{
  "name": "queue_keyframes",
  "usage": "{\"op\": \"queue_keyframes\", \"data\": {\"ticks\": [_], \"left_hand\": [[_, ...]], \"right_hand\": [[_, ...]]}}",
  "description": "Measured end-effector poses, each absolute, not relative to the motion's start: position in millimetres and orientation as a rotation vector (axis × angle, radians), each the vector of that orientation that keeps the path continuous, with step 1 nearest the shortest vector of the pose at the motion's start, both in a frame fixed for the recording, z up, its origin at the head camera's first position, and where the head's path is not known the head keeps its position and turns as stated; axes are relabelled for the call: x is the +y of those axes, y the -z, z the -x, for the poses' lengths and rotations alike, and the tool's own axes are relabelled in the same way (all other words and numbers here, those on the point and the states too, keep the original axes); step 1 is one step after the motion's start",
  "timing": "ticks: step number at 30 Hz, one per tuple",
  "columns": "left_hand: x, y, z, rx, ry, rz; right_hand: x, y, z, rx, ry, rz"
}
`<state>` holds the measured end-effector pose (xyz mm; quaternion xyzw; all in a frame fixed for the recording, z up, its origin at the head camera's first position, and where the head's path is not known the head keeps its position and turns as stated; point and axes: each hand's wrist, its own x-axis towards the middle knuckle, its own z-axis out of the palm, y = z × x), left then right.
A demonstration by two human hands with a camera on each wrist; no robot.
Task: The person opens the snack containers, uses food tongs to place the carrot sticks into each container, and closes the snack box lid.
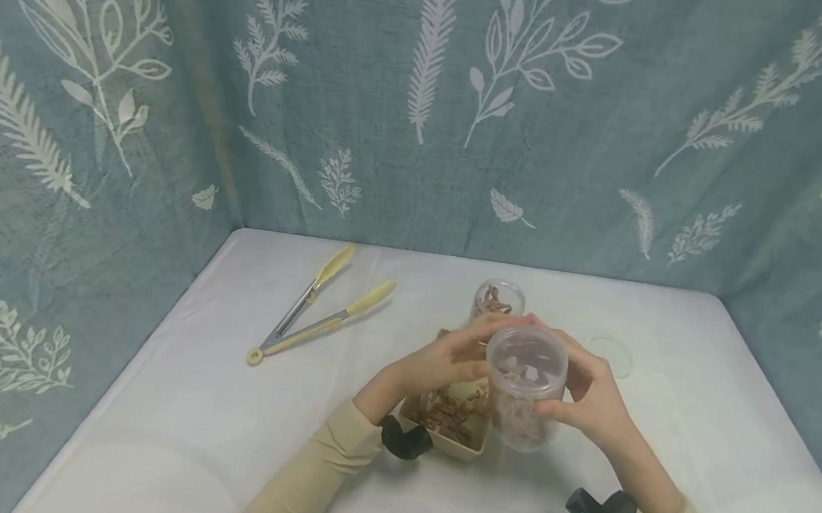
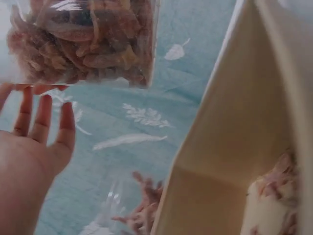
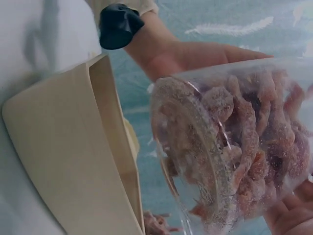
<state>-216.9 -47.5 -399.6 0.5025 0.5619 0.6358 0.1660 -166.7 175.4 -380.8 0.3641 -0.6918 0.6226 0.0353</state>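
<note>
Both hands hold a large clear jar (image 1: 525, 412) of reddish-brown dried strips above the table. My right hand (image 1: 593, 397) grips its right side, thumb on the near face and fingers behind. My left hand (image 1: 447, 357) holds the left side, its thumb against the wall and its fingers reaching round the back. In the right wrist view the jar (image 3: 244, 147) spans between both hands. The left wrist view shows the strips packed behind the clear wall (image 2: 83, 44). Under my left forearm stands a beige box (image 1: 456, 450) with similar strips inside, partly hidden.
A smaller clear jar (image 1: 517, 298) with some strips stands behind the hands. Tongs (image 1: 301, 312) with yellow tips lie spread at the left. A round, clear, lid-like disc (image 1: 610, 355) lies to the right on the white tabletop (image 1: 162, 398). A patterned curtain (image 1: 388, 169) hangs behind.
</note>
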Motion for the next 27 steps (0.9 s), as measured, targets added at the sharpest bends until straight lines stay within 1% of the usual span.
{"op": "queue_keyframes", "data": {"ticks": [6,13,17,19,22,27], "left_hand": [[-48.0,388.1,210.3,1.713,-1.934,-1.287],[-36.1,372.9,182.5,2.307,-1.828,-1.044],[-28.2,367.3,169.5,2.444,-1.832,-0.874],[-26.3,366.2,166.3,2.485,-1.838,-0.829],[-26.0,366.6,167.1,2.519,-1.836,-0.896],[-29.1,367.4,173.1,2.425,-1.829,-1.119]], "right_hand": [[166.5,380.7,162.9,-2.047,-1.830,-0.946],[150.7,383.9,154.8,-2.079,-1.515,-0.710],[146.4,390.7,153.6,-2.068,-1.414,-0.704],[145.6,392.7,154.1,-2.054,-1.422,-0.729],[146.4,393.5,155.8,-2.032,-1.501,-0.794],[151.5,394.7,160.6,-1.940,-1.651,-0.963]]}}
